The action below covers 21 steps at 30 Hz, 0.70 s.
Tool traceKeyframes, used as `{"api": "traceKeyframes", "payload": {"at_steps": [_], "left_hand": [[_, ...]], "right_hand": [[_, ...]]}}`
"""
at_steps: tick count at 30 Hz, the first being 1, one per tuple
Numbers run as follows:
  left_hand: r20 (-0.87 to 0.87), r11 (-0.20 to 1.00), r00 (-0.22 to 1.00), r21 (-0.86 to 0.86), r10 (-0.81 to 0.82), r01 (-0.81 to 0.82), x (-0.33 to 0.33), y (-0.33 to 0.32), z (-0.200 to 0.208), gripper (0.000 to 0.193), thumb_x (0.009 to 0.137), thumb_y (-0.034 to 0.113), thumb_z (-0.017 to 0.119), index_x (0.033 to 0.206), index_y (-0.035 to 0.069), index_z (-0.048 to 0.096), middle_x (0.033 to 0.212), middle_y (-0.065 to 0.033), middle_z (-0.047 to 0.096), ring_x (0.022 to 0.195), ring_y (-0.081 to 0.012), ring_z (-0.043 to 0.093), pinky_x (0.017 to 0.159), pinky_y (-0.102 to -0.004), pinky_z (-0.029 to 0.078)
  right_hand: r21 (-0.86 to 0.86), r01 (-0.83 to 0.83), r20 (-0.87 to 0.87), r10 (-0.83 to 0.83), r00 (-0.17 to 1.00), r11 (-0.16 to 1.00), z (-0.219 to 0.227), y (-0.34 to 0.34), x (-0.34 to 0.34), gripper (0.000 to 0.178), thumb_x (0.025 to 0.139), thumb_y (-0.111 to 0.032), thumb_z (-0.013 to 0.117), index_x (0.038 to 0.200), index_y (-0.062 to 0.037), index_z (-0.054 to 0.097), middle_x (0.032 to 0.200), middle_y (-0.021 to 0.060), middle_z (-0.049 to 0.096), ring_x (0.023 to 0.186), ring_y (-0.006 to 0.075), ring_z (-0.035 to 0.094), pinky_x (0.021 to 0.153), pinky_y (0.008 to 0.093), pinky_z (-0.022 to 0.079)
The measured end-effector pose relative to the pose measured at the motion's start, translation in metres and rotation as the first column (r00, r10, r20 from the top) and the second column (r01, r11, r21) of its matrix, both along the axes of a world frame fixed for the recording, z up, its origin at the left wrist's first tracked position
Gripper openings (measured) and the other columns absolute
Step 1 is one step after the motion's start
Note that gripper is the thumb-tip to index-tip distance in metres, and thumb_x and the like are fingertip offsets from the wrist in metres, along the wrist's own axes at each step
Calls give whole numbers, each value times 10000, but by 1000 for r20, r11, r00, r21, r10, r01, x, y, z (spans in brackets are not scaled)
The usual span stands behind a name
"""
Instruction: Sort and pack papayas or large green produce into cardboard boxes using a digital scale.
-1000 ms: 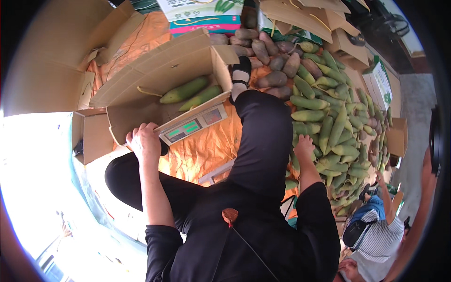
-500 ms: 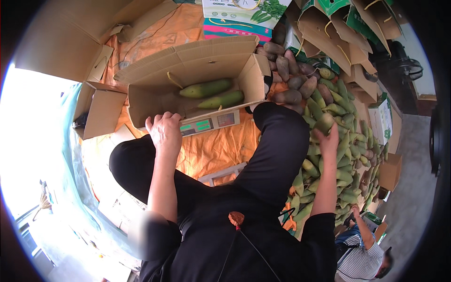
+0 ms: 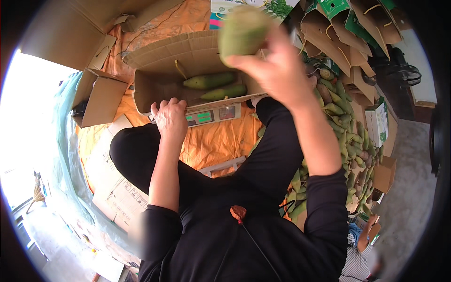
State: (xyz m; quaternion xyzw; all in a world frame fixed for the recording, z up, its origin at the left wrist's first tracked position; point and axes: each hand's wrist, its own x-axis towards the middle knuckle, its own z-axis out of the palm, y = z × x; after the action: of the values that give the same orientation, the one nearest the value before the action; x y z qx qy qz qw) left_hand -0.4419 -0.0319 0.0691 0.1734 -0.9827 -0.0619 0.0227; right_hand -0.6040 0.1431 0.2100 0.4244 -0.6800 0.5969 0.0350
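An open cardboard box stands before me on a digital scale with a green-lit display. Two green radishes, a farther one and a nearer one, lie inside it. My left hand has its fingers hooked over the box's near edge, toward the left end. Raised high above the box's right end, my right hand grips another green radish, slightly blurred by motion. That hand and radish hide the box's far right corner.
A large heap of green radishes lies to my right. Upright cardboard cartons stand at the far right, another carton at the left. An orange sheet covers the floor. A co-worker is at the lower right.
My right hand has lifted a radish from the heap and carried it up and left over the box. My left hand stays on the box's edge.
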Motion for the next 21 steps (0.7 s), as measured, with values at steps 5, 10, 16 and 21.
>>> {"api": "traceKeyframes", "payload": {"at_steps": [5,10,16,21], "left_hand": [[89,1000,996,-21,3,-1,-4,2,3,127,791,85,617,881,136,690,899,-35,634,960,-253,582,999,-506,334],[112,1000,994,-26,0,3,-5,6,9,122,798,110,635,900,138,694,906,-36,636,962,-255,581,990,-501,340],[51,998,998,-34,-42,44,-2,1,1,110,784,128,646,875,146,705,888,-34,642,931,-256,587,965,-459,358],[33,996,998,-66,-56,58,-4,0,2,72,778,156,658,841,155,691,866,-30,635,926,-246,592,899,-428,392]], "right_hand": [[547,97,-127,-33,991,832,-76,-70,15,604,675,-264,799,1195,-129,524,1100,82,605,1053,300,551,848,467,463],[739,90,-87,-38,995,667,-114,-102,27,580,707,-291,789,1203,-136,530,1109,62,604,1121,275,536,880,477,452],[603,142,-145,-67,987,785,-88,-73,6,412,782,-369,711,1097,-114,641,1007,116,658,964,304,639,829,430,511],[407,119,110,-178,978,905,-39,30,-27,361,814,-284,696,1110,-82,649,963,123,701,840,193,685,729,316,530]]}}
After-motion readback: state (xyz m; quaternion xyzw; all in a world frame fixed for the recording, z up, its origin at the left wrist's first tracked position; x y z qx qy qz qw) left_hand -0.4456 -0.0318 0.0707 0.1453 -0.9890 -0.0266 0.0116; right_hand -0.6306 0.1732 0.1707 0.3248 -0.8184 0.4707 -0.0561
